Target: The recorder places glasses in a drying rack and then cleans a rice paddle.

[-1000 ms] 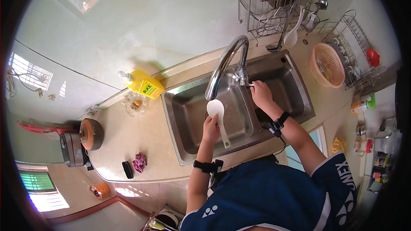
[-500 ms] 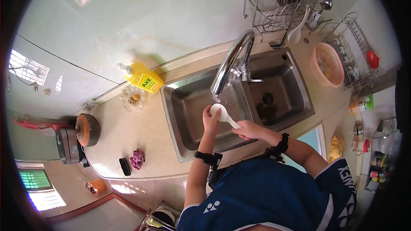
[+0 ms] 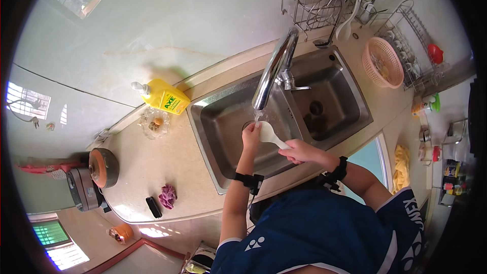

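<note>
A white serving spoon (image 3: 269,134) is held in both hands over the left basin of the steel sink (image 3: 210,170). My right hand (image 3: 300,151) is closed round its handle. At the far end, my left hand (image 3: 250,137) pinches the rim of the bowl, with the fingertips partly hidden behind it. Water falls from the curved chrome faucet (image 3: 269,78) onto the bowl end and the left fingertips.
Left of the sink stand a yellow soap bottle (image 3: 165,96), a glass dish (image 3: 153,123), a purple cloth (image 3: 167,196) and a black object (image 3: 153,207). A wire rack (image 3: 319,2) with utensils and a pink basket (image 3: 382,62) are at the right back.
The spoon's bowl has tilted under the water, and my left thumb has slid from its face to its rim. My right hand keeps its grip on the handle. The whole view has shifted slightly.
</note>
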`<action>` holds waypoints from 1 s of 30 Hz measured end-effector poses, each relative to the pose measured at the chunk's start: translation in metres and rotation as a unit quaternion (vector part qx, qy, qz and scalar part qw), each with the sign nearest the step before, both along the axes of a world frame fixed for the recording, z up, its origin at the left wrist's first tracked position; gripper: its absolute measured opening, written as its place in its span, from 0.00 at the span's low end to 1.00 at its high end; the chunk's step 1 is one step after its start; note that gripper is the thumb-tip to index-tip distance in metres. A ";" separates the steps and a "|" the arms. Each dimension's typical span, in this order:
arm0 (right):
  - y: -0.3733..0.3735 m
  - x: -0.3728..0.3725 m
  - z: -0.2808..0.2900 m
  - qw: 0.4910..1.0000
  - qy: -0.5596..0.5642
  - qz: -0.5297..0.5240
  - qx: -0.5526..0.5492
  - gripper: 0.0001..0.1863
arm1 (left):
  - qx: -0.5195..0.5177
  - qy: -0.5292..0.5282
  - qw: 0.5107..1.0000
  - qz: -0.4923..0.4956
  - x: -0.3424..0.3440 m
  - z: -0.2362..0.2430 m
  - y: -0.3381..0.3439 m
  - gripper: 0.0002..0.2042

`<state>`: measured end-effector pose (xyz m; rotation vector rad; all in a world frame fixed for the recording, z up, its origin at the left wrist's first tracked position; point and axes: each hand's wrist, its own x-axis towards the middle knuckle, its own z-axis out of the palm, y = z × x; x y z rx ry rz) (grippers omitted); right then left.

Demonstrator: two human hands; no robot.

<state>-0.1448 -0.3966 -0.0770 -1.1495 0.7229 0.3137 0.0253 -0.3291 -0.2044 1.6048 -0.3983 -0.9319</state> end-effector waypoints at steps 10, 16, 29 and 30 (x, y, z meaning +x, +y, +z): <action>0.008 0.015 0.000 0.998 -0.008 -0.017 0.067 0.12 | -0.157 0.306 0.937 0.065 -0.002 0.044 0.018 0.09; 0.021 0.021 -0.014 0.986 -0.029 -0.073 0.148 0.19 | -0.202 0.337 0.917 0.068 -0.010 0.048 0.023 0.14; -0.013 0.123 -0.036 0.970 -0.131 -0.082 -0.190 0.10 | -0.158 0.333 0.928 0.047 0.011 0.047 0.036 0.18; -0.013 0.121 -0.035 0.967 -0.153 -0.119 -0.166 0.09 | -0.174 0.346 0.920 0.055 0.013 0.046 0.036 0.18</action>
